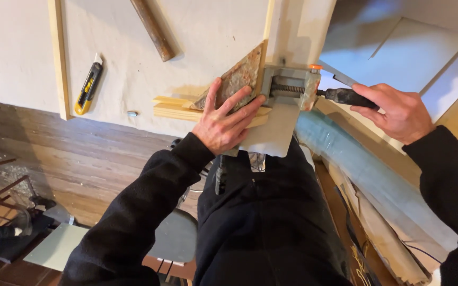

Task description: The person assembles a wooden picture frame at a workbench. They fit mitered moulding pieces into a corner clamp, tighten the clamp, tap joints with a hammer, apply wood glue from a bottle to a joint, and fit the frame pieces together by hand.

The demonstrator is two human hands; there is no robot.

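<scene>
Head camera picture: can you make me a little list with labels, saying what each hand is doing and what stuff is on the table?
left hand: flat on a worn triangle and wood strips, pressing them down
right hand: gripping the dark handle of a grey clamp
clamp: at the table edge, screw showing, beside the triangle
knife: yellow and black, lying on the table, left of the hands
rod: brown, lying slanted at the top
floor: wood boards below the table
</scene>
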